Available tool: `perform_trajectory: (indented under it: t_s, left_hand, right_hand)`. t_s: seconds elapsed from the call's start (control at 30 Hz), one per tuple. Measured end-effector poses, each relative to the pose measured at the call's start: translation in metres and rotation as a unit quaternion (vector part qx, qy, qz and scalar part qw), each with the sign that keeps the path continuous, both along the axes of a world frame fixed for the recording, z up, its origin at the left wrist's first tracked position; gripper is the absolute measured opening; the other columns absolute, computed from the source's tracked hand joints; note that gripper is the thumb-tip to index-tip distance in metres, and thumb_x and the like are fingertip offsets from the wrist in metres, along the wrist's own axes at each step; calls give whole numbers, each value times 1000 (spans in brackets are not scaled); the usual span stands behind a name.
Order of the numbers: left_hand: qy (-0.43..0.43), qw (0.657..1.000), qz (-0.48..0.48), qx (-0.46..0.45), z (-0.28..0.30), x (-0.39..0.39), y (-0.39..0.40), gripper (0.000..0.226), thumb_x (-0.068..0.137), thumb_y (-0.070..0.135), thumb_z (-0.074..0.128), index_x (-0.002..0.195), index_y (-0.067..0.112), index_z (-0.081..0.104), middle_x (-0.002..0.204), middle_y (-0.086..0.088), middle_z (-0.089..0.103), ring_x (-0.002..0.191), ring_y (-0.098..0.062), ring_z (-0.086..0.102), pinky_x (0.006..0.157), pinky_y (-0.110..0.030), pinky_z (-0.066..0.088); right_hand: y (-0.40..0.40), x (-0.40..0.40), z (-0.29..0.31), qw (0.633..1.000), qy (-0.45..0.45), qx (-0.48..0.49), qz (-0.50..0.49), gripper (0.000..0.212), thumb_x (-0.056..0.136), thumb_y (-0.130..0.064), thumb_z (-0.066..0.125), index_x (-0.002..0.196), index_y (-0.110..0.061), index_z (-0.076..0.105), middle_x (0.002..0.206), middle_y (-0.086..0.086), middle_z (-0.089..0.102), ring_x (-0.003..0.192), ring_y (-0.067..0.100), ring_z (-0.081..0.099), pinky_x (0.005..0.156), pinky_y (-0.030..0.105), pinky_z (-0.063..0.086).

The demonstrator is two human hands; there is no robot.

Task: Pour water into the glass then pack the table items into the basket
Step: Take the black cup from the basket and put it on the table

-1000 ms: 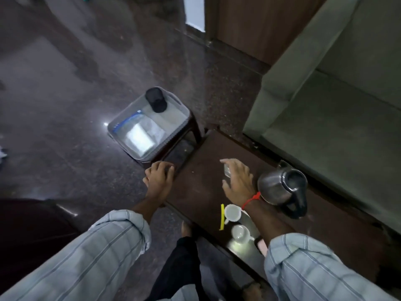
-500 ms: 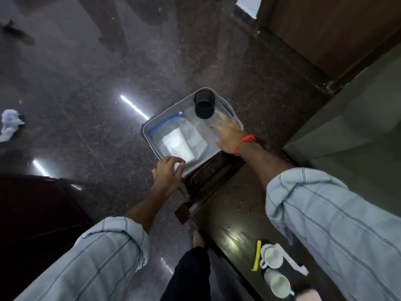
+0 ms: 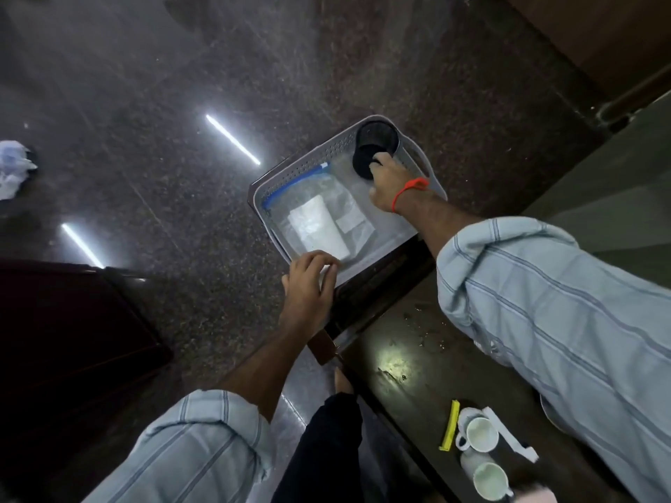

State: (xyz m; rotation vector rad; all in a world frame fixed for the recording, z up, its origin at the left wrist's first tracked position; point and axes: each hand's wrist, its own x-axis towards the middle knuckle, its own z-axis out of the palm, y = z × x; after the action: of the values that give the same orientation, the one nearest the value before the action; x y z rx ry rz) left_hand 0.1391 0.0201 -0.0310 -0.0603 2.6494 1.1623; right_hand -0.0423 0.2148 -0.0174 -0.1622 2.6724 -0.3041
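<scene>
Reaching into basket (image 3: 290, 183) from head view: your right hand (image 3: 390, 183) at far corner, fingers against dark cup (image 3: 374, 147), grip unclear. Left hand (image 3: 308, 285) curled over near rim. White mugs (image 3: 479, 435) wait behind on table's near edge (image 3: 399, 364), nearer right arm.

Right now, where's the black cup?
Head view: black cup stands in the grey basket's far corner, right hand touching it, beyond the plastic bag.
</scene>
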Motion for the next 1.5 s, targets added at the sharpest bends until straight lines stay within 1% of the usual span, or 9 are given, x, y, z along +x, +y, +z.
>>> perform_trajectory:
  t_s: [0.23, 0.43, 0.67, 0.87, 1.0, 1.13, 1.27, 1.37, 1.5]
  left_hand:
    - [-19, 981, 129, 142, 38, -22, 45, 32, 103, 45, 52, 120, 21, 64, 118, 2, 65, 102, -19, 68, 89, -50, 57]
    - [-152, 918, 176, 321, 71, -6, 103, 77, 87, 75, 46, 154, 52, 17, 165, -1, 25, 140, -34, 45, 94, -60, 56]
    - [-254, 875, 186, 368, 68, 80, 170, 50, 99, 39, 58, 145, 24, 47, 144, -16, 52, 107, -31, 69, 66, -39, 62]
    - [-271, 903, 48, 330, 76, 194, 240, 40, 87, 30, 55, 126, 39, 60, 125, -10, 64, 94, -24, 74, 71, -46, 62]
    - [-291, 903, -112, 296, 68, 280, 297, 45, 90, 17, 54, 133, 25, 63, 133, -8, 66, 124, -27, 64, 106, -55, 51]
    - [-353, 878, -181, 268, 52, 360, 356, 42, 101, 6, 51, 141, 17, 55, 139, -9, 61, 122, -25, 63, 97, -46, 59]
    - [-413, 861, -243, 170, 43, 415, 408, 65, 97, 39, 66, 154, 25, 37, 160, -1, 37, 134, -17, 53, 89, -25, 58]
    - [-358, 878, -308, 74, 29, 443, 437, 78, 98, 52, 60, 160, 17, 28, 166, 0, 23, 150, -23, 34, 115, -47, 43]
    - [-285, 900, -325, 65, 13, 459, 448, 44, 104, 31, 57, 138, 2, 57, 142, -18, 57, 132, -32, 55, 112, -51, 42]
  right_hand:
    - [29, 68, 45, 977, 161, -130, -55, 35, 96, -8, 49, 126, 6, 61, 142, 17, 53, 133, 29, 50, 114, 31, 33]
    - [63, 190, 64, 946, 230, -209, -88, 22, 91, -2, 60, 108, 10, 69, 122, 24, 66, 115, 39, 63, 106, 43, 47]
    - [115, 328, 75, 913, 272, -295, -72, 15, 94, -7, 59, 102, -3, 71, 121, 11, 68, 107, 28, 65, 98, 37, 51]
    - [186, 454, 73, 786, 220, -407, -409, 40, 94, -36, 63, 131, -23, 53, 136, -7, 56, 127, 11, 56, 104, 39, 50]
    - [225, 559, 55, 675, 103, -490, -541, 47, 96, -38, 60, 141, -26, 53, 136, -10, 62, 130, 7, 55, 113, 36, 43]
    - [264, 661, 43, 508, 82, -534, -671, 19, 102, -23, 54, 111, -22, 71, 113, 13, 73, 97, 28, 70, 72, 40, 62]
    - [301, 727, 23, 491, 107, -430, -750, 23, 102, -13, 53, 100, 4, 69, 81, 12, 71, 71, 20, 72, 52, 30, 60]
    - [333, 756, -8, 426, 117, -397, -804, 26, 101, -10, 54, 111, 10, 65, 78, 16, 66, 40, 8, 64, 38, 24, 55]
    - [376, 761, -49, 345, 112, -409, -837, 10, 100, -5, 52, 97, -2, 60, 94, 24, 57, 41, 19, 63, 37, 28, 56]
